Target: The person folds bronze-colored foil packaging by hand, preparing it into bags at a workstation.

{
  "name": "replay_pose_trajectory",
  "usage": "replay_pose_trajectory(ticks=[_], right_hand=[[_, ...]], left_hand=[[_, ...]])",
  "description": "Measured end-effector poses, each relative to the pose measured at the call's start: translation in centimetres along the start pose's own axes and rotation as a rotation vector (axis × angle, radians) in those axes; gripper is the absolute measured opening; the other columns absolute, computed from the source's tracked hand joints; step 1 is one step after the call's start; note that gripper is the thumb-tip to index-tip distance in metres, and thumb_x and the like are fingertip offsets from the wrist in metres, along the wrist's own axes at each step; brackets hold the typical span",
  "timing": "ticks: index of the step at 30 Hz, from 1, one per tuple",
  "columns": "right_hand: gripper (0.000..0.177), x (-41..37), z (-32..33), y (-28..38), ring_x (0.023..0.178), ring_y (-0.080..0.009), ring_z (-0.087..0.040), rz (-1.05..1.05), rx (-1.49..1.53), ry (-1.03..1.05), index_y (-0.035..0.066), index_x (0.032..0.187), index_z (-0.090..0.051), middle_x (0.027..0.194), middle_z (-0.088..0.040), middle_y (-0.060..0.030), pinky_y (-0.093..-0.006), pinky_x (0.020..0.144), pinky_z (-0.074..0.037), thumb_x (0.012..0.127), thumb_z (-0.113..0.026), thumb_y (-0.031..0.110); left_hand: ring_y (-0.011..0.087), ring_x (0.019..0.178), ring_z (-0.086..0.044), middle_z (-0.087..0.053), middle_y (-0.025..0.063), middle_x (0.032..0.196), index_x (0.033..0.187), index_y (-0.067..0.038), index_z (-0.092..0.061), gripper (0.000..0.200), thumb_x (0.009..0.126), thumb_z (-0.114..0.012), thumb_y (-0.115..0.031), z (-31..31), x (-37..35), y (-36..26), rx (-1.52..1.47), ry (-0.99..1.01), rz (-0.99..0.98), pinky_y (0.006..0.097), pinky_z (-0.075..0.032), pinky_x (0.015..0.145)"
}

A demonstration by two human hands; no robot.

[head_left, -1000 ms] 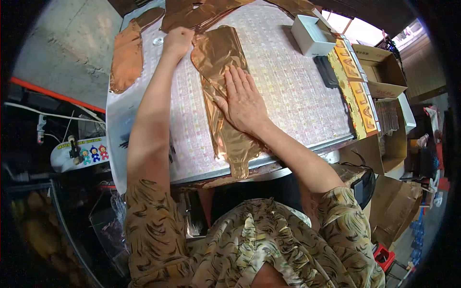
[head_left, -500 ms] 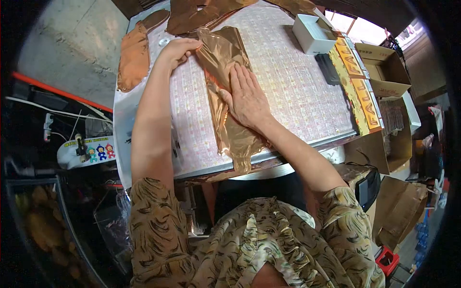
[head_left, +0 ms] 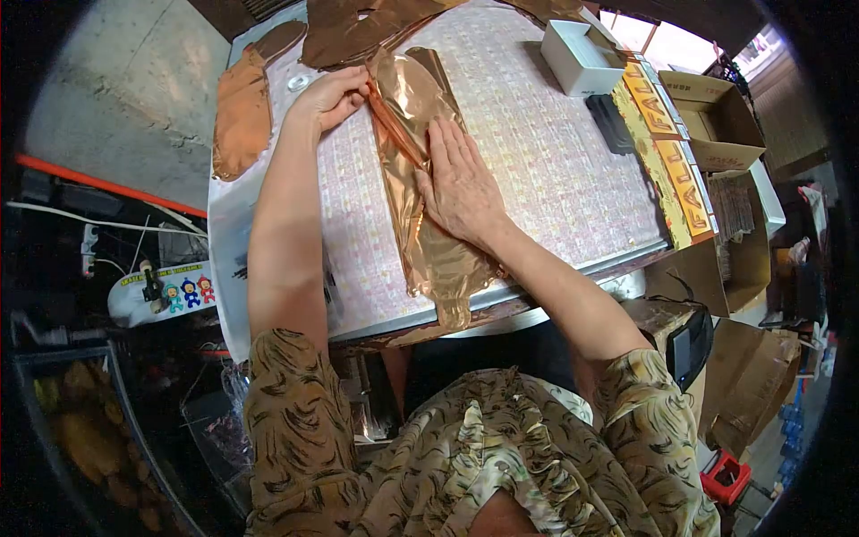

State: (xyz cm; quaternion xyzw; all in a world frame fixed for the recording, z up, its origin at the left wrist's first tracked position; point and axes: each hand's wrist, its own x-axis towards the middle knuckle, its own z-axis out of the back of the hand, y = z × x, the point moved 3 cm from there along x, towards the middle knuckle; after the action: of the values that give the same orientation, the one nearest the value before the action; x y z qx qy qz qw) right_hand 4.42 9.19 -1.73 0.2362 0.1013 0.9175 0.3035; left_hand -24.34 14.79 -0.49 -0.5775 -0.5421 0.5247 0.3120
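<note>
A shiny copper-gold foil sheet (head_left: 429, 251) lies lengthwise on the patterned tabletop, its near end hanging over the front edge. My left hand (head_left: 335, 97) pinches the foil's upper left edge, which is lifted in a fold. Flat on the middle of the foil rests my right hand (head_left: 461, 183), fingers stretched out and pointing away from me. Another orange foil piece (head_left: 242, 121) lies at the table's left side, and more copper foil (head_left: 358, 31) is spread at the far edge.
At the far right stands a white box (head_left: 582, 61), with a black object (head_left: 610, 123) near it. Yellow boxes marked FALL (head_left: 680, 179) line the right edge. Beyond them is an open cardboard box (head_left: 711, 121). A small white ring (head_left: 299, 82) lies beyond my left forearm.
My left hand has shifted slightly left and down, with the foil edge folded up more along its left side. My right hand has stayed nearly in place.
</note>
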Motion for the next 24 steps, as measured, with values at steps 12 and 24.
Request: replay_pose_trajectory(ticks=[12,24], right_hand=[[0.064,0.4,-0.1,-0.5,0.149,-0.0416,-0.032,-0.025,0.13,-0.02,-0.012,0.153,-0.027,0.156,-0.035,-0.032,-0.046,0.126,-0.022,0.108,-0.041,0.031],[0.063,0.3,0.1,-0.5,0.147,-0.0437,-0.034,0.0,0.138,-0.083,-0.01,0.152,-0.028,0.154,-0.038,-0.0324,-0.0461,0.125,-0.025,0.102,-0.05,0.02]], left_hand=[[-0.0012,0.065,-0.055,-0.067,-0.0019,0.088,0.104,-0.006,-0.07,0.018,0.101,-0.068,-0.023,-1.7,-1.0,-1.6,0.182,-0.013,0.052,0.0106,-0.039,0.047],[0.0079,0.076,-0.069,-0.072,0.002,0.09,0.104,-0.006,-0.072,0.02,0.095,-0.076,-0.024,-2.8,-0.6,-0.8,0.024,0.001,0.008,0.016,-0.052,0.057]])
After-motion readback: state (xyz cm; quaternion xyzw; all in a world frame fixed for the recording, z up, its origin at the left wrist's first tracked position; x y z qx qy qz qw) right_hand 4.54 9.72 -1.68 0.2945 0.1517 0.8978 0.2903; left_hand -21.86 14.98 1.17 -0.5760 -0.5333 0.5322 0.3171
